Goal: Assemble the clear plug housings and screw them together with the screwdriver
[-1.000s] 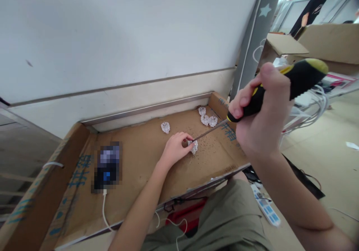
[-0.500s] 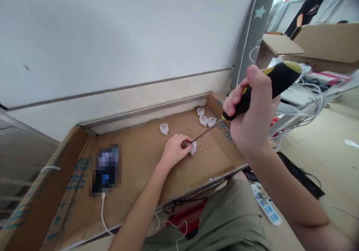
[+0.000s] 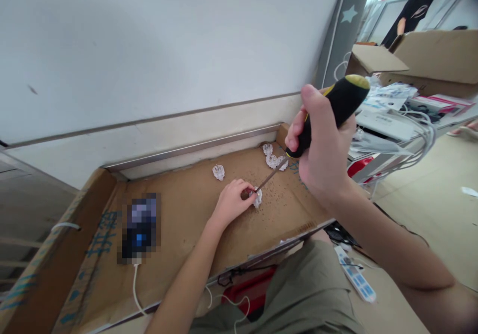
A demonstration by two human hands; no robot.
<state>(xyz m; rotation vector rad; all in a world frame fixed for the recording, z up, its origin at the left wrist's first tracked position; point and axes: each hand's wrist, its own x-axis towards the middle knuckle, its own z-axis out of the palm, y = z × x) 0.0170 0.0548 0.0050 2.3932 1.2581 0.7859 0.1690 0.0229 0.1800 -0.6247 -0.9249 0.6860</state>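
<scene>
Left fingers: the thumb and fingertips of the left hand (image 3: 233,199) are bent to a narrow pinch at the edge of a small clear part (image 3: 257,198), holding it down.
Right fingers: the right hand (image 3: 323,150) is wrapped around the black-and-yellow handle of a screwdriver (image 3: 343,102), thumb laid along its upper side.
Shaft: slants down leftward from the right fist to the clear part; its tip meets the part beside the left fingertips, too small to tell how deep it sits.
Clear part: on the cardboard lining (image 3: 186,244), just right of the left hand, at the edge of a scatter of dark specks (image 3: 274,194).
Loose pieces: one similar clear piece (image 3: 218,172) lies beyond the left hand; a group of three (image 3: 272,161) sits close together near the far right corner.
Left end of the lining: a pixelated dark device (image 3: 139,229), with a white cable (image 3: 136,289) running from its near edge.
Below the near edge: a red object (image 3: 246,291) and a white power strip (image 3: 354,274) with blue patches.
Right background: a cardboard box (image 3: 436,60) with raised flaps, and a person in a dark shirt (image 3: 416,13) beyond it.
</scene>
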